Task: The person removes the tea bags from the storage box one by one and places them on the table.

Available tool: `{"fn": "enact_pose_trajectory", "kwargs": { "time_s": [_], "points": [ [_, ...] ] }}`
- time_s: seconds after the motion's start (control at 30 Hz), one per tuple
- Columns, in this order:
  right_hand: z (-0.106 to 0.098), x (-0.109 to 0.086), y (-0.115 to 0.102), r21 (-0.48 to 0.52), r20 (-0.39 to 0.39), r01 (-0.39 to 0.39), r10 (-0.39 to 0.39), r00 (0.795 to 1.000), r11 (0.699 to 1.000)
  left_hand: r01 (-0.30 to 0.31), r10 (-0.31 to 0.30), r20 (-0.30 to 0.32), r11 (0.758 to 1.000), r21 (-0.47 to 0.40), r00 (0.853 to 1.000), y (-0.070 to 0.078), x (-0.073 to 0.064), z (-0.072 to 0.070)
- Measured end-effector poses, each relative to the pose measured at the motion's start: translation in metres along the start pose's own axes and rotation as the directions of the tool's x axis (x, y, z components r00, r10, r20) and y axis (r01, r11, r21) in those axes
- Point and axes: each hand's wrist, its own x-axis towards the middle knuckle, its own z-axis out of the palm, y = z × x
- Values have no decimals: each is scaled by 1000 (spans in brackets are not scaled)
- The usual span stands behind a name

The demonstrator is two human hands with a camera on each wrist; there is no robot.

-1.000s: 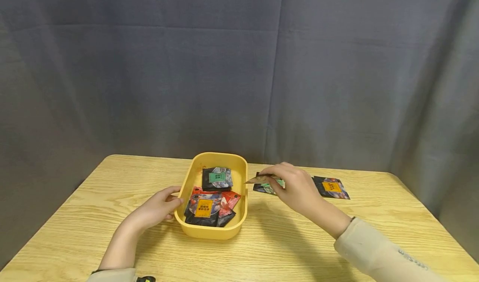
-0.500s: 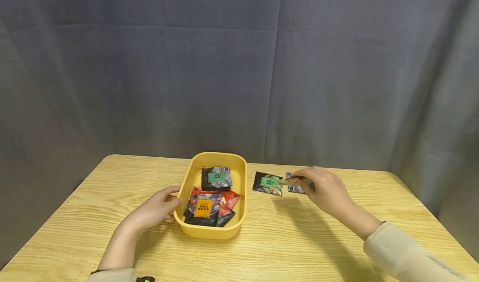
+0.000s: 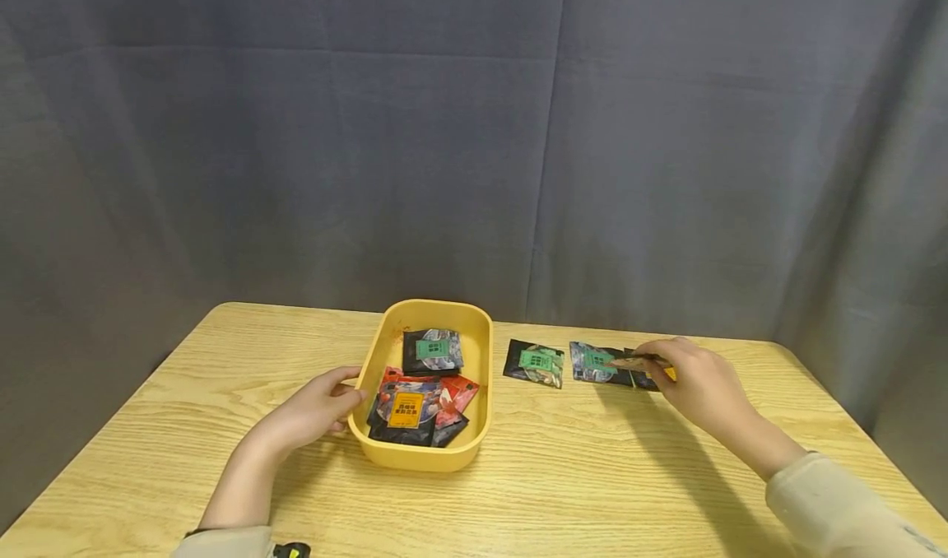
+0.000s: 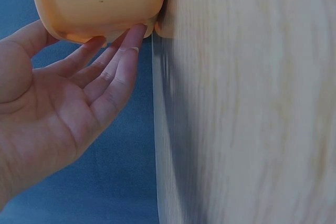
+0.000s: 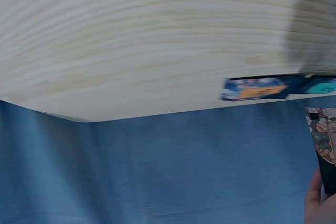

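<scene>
My left hand [image 3: 314, 414] is at the left side of a yellow plastic box [image 3: 485, 414], thumb over the rim and fingers on the outer wall. In the left wrist view those fingers [image 4: 113, 80] reach against the box's wall. Pinched between thumb and fingers of my right hand [image 3: 699, 381] is a flat sachet [image 3: 633, 363], seen nearly edge-on. The right wrist view shows its flowered face [image 5: 321, 129]. It hovers over the row of sachets on the table, overlapping a green-labelled one [image 3: 590, 360] and partly hiding an orange-labelled one [image 5: 257, 88].
Another green-labelled sachet [image 3: 536, 362] lies just right of the box. Inside the box are a green-labelled sachet [image 3: 432, 351], an orange-labelled one [image 3: 405, 414] and red ones [image 3: 459, 393]. A grey curtain [image 3: 444, 130] hangs behind the wooden table [image 3: 518, 492].
My right hand has carried the sachet rightward, from beside the box's right rim past the nearest green-labelled sachet to the row's right end. The left hand and box have stayed put.
</scene>
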Motion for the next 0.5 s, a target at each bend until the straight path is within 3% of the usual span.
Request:
{"fn": "enact_pose_trajectory", "kwargs": {
  "time_s": [0.27,0.5],
  "points": [
    [-8,-16,28,-38,82,-116,119,990,993,-1,1,3,1000,-15,1000,-1,0,2],
    [-10,-23,54,-83,62,-128,133,989,988,5,-5,5,1000,-5,1000,0,0,1]
  ]
}}
